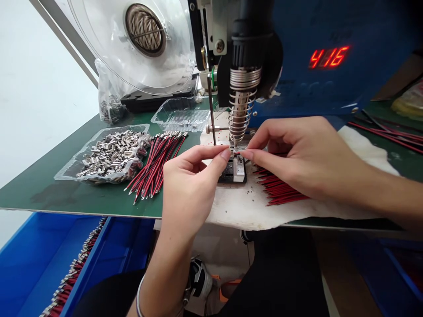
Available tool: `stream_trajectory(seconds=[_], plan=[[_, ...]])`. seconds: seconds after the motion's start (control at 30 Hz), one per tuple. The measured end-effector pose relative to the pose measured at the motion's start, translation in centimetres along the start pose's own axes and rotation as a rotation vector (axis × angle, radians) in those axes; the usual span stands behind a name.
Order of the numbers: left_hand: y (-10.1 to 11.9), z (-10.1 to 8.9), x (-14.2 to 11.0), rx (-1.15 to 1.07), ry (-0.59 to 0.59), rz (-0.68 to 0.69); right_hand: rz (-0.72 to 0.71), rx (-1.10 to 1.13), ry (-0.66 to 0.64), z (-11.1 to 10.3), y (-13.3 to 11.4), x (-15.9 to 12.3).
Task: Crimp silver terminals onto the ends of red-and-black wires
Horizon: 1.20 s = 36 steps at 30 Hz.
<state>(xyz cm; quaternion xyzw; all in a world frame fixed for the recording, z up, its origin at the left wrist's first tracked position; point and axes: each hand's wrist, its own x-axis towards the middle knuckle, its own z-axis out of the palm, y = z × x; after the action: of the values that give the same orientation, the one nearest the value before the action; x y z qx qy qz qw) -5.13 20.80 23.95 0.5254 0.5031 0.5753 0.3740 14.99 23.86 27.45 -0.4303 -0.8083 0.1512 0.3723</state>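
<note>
Under the soldering machine's tip (235, 140), my two hands meet over a small metal fixture (239, 169). My left hand (194, 176) is closed, thumb and forefinger pinching a small metal connector that is mostly hidden by the fingertips. From the right, my right hand (297, 154) pinches a thin red wire (239, 153), its end at the connector just below the tip. Beneath that hand, a bunch of red and black wires (280, 189) lies on a white cloth (238, 211).
Left on the green table (42, 189) are a clear tray (62, 175) of loose metal connectors and a pile of wires with connectors attached (155, 165). Behind stand another clear tray (185, 115) and a bag (110, 97). A blue machine box (297, 97) displays 416. Blue bins (33, 246) sit below.
</note>
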Motion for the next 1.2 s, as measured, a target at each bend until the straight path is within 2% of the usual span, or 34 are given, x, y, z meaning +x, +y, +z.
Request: stream_trajectory(seconds=[0.33,1.2], plan=[[0.10,-0.16,0.12,0.054,0.015,-0.006,-0.115,-0.089,0.016,-0.02,-0.12,-0.23],[0.00,0.11,-0.10,0.022,0.023,0.025,-0.065,-0.046,0.051,0.26,0.18,-0.35]])
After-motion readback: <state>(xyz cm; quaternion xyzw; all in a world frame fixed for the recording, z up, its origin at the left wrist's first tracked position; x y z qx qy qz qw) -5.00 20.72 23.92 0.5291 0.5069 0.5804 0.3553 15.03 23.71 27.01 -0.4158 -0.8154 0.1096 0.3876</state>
